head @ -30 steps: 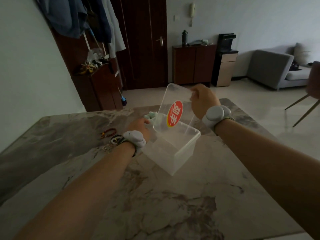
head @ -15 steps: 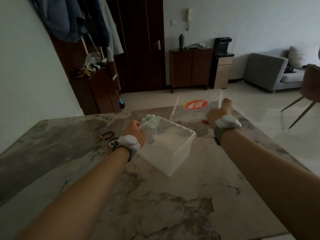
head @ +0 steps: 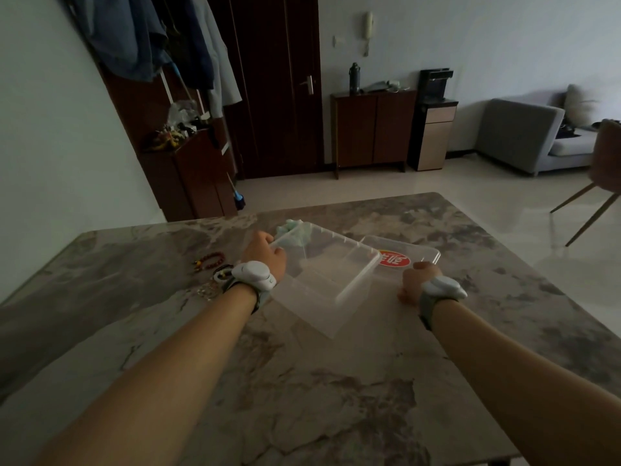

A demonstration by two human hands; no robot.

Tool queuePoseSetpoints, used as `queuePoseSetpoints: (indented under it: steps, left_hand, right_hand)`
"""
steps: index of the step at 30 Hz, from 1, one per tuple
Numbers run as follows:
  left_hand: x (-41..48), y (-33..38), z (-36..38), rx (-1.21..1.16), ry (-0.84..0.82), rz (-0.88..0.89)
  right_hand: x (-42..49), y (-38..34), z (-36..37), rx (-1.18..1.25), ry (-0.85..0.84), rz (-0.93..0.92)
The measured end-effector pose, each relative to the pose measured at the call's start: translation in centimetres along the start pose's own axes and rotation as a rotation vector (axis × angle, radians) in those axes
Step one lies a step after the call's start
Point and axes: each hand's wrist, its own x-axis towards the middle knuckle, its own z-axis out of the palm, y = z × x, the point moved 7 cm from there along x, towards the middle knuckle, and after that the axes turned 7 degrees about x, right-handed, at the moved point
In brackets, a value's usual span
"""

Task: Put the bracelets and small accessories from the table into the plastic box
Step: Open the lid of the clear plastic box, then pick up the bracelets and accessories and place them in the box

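The lid (head: 424,256), which is held upright over the plastic box (head: 316,307) a second ago and is swung backwards half a second ago, is now laid flat on the desk (head: 302,381), just beside the box on its right, with the red sticker (head: 395,261) facing up; the box is thereby left open, and nothing can be made out inside it. The box itself is kept where it was, near the middle of the desk; its far left rim is clamped in the grip of the left hand (head: 265,253), whose fingers are curled over the edge. The right hand (head: 415,282) is curled at the near edge of the lid; whether its grip is clamped on the lid or merely resting there cannot be told. The red bead bracelet (head: 212,260) and the other bracelets (head: 220,275) are left untouched on the desk, just to the left of the left wrist; a pale green item (head: 289,227) lies behind the box. The opening step is judged done; the filling is not yet begun, and a hand must be freed for it.
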Motion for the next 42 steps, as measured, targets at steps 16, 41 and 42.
queuePoseSetpoints:
  steps: [16, 41, 42]
  left_hand:
    - [-2.9, -1.8, -0.1, -0.287, 0.063, -0.014]
    - [-8.3, -8.3, 0.2, -0.427, 0.259, -0.083]
    - [-8.0, -9.3, -0.1, -0.364, 0.285, -0.141]
  right_hand:
    - [-6.7, -2.3, 2.9, 0.246, -0.092, -0.303]
    - [-6.6, -3.4, 8.1, 0.55, -0.408, -0.577]
    - [-6.6, -3.5, 8.1, 0.553, -0.409, -0.594]
